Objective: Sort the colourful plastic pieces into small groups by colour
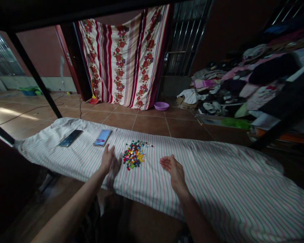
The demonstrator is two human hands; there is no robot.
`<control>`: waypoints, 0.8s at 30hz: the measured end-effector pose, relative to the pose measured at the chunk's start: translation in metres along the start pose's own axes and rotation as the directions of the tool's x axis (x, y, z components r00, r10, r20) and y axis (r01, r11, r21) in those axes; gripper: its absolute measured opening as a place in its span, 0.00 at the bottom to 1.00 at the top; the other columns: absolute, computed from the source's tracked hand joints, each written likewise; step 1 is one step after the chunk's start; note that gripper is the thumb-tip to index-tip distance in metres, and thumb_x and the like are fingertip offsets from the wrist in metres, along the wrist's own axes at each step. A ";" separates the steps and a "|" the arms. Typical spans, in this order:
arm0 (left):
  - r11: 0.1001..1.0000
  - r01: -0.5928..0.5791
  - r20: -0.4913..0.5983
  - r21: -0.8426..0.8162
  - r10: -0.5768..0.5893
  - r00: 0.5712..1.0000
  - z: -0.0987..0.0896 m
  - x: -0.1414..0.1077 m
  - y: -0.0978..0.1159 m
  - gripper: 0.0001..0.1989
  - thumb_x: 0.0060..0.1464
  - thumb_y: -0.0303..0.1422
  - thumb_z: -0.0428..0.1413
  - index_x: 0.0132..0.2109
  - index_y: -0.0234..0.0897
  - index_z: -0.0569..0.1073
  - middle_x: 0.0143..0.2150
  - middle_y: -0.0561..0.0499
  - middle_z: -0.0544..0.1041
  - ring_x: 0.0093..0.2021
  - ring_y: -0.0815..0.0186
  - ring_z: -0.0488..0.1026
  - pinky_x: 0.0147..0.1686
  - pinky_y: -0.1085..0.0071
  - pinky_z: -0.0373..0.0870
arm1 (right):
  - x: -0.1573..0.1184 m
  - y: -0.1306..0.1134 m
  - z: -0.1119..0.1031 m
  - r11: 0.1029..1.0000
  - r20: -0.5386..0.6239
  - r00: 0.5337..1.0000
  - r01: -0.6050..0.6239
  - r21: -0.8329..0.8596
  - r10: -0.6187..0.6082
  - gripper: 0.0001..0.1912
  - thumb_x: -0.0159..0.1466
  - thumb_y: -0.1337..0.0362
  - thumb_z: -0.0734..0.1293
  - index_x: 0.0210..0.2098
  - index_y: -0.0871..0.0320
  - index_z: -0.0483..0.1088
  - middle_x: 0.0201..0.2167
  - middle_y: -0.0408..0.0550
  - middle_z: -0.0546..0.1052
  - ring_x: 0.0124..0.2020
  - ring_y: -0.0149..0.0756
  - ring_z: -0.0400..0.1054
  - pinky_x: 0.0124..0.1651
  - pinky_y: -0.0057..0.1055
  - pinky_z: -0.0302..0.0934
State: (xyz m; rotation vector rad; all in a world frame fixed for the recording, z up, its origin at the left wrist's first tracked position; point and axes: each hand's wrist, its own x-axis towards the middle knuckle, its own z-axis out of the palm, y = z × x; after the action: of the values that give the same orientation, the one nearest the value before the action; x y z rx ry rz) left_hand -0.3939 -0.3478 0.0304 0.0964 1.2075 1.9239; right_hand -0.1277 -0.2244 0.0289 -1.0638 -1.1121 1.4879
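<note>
Lying toward the left end of the striped bed sheet point(212, 184), a dark smartphone point(71, 138) and a second smartphone point(102, 137) are sitting side by side, both angled across the sheet. Just right of them, the left hand point(107, 159) is reaching up the sheet, open and empty, its fingers narrowly spread and pointing away, somewhat blurred, between the second smartphone and the pile. The pile of small multicoloured plastic bricks point(133, 155) is lying mid-sheet, its long axis slanting from near-left to far-right and thinning into a scatter at the far end. Nothing is standing between it and either hand. The right hand point(174, 170) is resting on the sheet, open and empty, its fingers pointing left toward the pile, near but not touching it. Beyond, on the tiled floor point(149, 123), a blue-green tub point(29, 91), a broom head point(93, 100) and a purple basin point(161, 106) are sitting, with a floral curtain point(121, 57) hanging behind, and a heap of clothes and shoes point(233, 87) is rising at right.
</note>
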 end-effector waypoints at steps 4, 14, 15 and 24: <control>0.530 -0.418 0.218 0.738 0.400 0.890 0.001 -0.023 -0.059 0.45 0.39 0.43 0.65 0.64 0.34 0.60 0.73 0.32 0.49 0.74 0.46 0.32 0.68 0.48 0.44 | 0.007 0.008 0.007 1.000 -0.003 1.000 -0.013 0.027 0.013 0.32 0.50 0.33 0.68 0.29 0.58 0.74 0.28 0.52 0.80 0.33 0.41 0.76 0.40 0.37 0.70; -0.440 -0.379 0.532 0.814 0.301 0.792 0.010 -0.005 -0.089 0.48 0.54 0.58 0.50 0.71 0.30 0.50 0.72 0.26 0.49 0.72 0.40 0.47 0.64 0.43 0.54 | 0.035 0.039 0.027 0.999 -0.041 0.998 0.044 -0.029 -0.045 0.27 0.56 0.40 0.66 0.39 0.57 0.75 0.48 0.54 0.78 0.48 0.44 0.74 0.43 0.36 0.71; -0.441 -0.387 0.539 0.809 0.297 0.788 0.012 -0.004 -0.091 0.47 0.55 0.58 0.49 0.71 0.30 0.50 0.72 0.26 0.50 0.72 0.40 0.48 0.64 0.43 0.55 | 0.039 0.043 0.030 0.997 -0.032 0.998 0.059 -0.051 -0.061 0.27 0.57 0.40 0.65 0.41 0.57 0.75 0.51 0.54 0.77 0.50 0.45 0.73 0.46 0.37 0.70; -0.422 -0.544 0.686 0.725 0.374 0.625 0.003 -0.003 -0.108 0.39 0.61 0.51 0.47 0.70 0.30 0.53 0.70 0.26 0.54 0.71 0.42 0.50 0.62 0.43 0.59 | 0.081 0.069 0.049 0.892 0.000 0.973 0.211 -0.400 -0.230 0.34 0.66 0.41 0.52 0.56 0.58 0.70 0.62 0.54 0.69 0.66 0.44 0.59 0.69 0.44 0.48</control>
State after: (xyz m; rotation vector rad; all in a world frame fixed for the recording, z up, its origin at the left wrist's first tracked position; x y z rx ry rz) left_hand -0.3249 -0.3281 -0.0503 1.9462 2.6062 0.8047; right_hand -0.2009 -0.1600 -0.0356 -1.1930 -1.4905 1.0734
